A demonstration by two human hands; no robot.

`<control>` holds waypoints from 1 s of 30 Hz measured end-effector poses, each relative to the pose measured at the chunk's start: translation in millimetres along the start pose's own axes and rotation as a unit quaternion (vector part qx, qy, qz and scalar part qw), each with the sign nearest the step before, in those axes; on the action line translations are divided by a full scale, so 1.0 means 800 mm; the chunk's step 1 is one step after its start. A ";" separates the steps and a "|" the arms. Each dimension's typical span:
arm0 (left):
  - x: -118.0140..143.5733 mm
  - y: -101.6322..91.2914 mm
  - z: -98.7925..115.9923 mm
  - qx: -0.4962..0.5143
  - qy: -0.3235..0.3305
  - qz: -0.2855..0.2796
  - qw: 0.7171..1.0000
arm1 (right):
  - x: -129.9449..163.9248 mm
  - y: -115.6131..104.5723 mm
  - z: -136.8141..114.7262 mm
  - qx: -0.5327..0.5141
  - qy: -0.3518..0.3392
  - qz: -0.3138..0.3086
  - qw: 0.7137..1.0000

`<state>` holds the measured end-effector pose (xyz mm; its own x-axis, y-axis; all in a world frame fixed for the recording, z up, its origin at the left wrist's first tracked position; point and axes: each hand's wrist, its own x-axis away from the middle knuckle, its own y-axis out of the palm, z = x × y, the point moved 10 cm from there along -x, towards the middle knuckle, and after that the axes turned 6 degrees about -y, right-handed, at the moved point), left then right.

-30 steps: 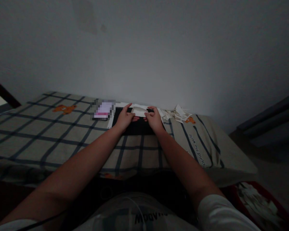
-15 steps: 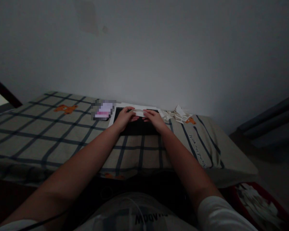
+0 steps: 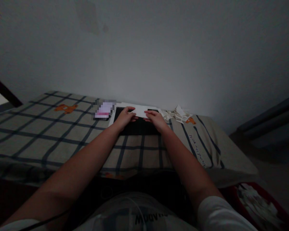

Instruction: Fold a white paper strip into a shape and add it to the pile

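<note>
A small white paper [image 3: 141, 112] lies flat on a black notebook [image 3: 137, 127] at the far side of a checked bedsheet [image 3: 62, 134]. My left hand [image 3: 124, 118] presses the paper's left end with its fingertips. My right hand [image 3: 156, 120] holds down the right end. Both hands rest on the notebook, fingers curled over the paper's near edge.
A blurred pink and white object [image 3: 103, 110] lies left of the notebook. A heap of folded paper pieces [image 3: 177, 114] sits to the right by the wall. A red container with white pieces [image 3: 260, 200] stands on the floor at lower right.
The paper was raised and curved between my hands a second ago. Now it lies flat on the notebook under my fingertips.
</note>
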<state>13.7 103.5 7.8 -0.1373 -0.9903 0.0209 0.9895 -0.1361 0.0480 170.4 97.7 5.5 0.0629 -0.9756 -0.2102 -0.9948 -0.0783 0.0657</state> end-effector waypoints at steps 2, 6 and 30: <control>-0.001 0.001 0.000 -0.008 0.005 -0.003 1.000 | -0.002 -0.003 0.001 0.007 -0.004 0.001 1.000; -0.002 0.000 0.002 -0.020 0.008 -0.008 1.000 | -0.002 -0.004 -0.003 0.006 -0.027 -0.010 1.000; -0.002 -0.006 -0.002 -0.008 0.005 -0.024 1.000 | 0.000 -0.013 0.004 -0.008 0.015 0.006 1.000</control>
<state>9.6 105.6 6.1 -0.1848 -0.9827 0.0090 0.9823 -0.1844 0.0336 180.5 99.0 1.8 0.0538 -0.9821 -0.1805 -0.9940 -0.0699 0.0842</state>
